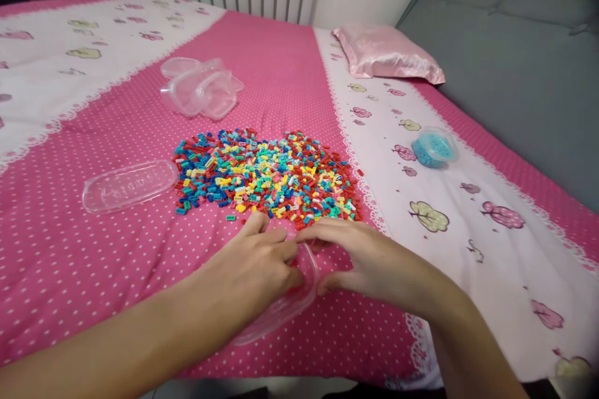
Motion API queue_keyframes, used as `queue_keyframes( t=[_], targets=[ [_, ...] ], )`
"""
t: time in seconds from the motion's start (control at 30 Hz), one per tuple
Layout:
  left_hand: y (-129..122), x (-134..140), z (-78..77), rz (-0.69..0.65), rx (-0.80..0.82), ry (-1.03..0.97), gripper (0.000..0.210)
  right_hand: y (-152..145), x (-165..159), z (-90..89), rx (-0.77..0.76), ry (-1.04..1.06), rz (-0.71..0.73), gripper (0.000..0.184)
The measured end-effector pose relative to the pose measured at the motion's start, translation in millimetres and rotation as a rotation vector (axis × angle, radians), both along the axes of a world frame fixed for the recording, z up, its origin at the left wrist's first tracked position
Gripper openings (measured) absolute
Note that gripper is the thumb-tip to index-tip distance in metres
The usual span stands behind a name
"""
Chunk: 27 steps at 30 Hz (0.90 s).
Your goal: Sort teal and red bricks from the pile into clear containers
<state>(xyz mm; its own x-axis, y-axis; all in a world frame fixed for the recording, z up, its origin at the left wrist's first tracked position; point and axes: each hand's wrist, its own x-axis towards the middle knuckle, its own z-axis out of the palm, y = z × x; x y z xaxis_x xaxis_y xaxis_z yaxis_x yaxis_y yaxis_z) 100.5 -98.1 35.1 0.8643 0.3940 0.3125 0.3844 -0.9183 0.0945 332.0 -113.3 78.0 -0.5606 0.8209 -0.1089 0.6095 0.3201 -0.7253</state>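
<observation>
From where I stand, taking the heap of little coloured bricks (262,177) as the dial's centre, a clear plastic container (276,319) sits at six o'clock on the pink sheet (140,262), probably set so close to keep the reach short. The left hand (266,255) bends over it with fingers curled down inside, where some red shows; whether they pinch a brick I can't tell. The right hand (358,255) arches loosely at the container's edge, thumb and fingers spread apart and closed on nothing I can see, perhaps to steady the rim, though actual contact is unclear. At nine o'clock a clear lid (131,186) lies flat beside the heap, presumably off to leave a mouth open. Nested clear tubs (201,90) sit near eleven, seemingly stacked to save room, and a tub of blue pieces (433,146) stands well apart near three.
</observation>
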Motion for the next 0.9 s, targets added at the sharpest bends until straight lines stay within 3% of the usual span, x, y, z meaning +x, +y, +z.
queue_keyframes(
  t=[0.17, 0.43, 0.57, 0.9],
  targets=[
    [-1.2, -1.5, -4.7, -0.038, -0.017, 0.020, 0.029, 0.0, -0.6, 0.3, 0.005, -0.001, 0.006, 0.053],
    [1.5, -1.4, 7.2, -0.025, -0.012, 0.000, 0.032, -0.9, 0.3, -0.4, 0.013, -0.018, -0.005, 0.056],
    [1.0, -1.9, 1.4, -0.017, -0.012, -0.016, 0.038, -0.3, -0.5, 0.9, 0.011, -0.027, -0.004, 0.055],
    [-3.7, 0.0, -2.1, -0.015, 0.013, 0.023, 0.027, 0.6, -0.4, 0.1, 0.013, -0.013, 0.014, 0.054]
  ],
)
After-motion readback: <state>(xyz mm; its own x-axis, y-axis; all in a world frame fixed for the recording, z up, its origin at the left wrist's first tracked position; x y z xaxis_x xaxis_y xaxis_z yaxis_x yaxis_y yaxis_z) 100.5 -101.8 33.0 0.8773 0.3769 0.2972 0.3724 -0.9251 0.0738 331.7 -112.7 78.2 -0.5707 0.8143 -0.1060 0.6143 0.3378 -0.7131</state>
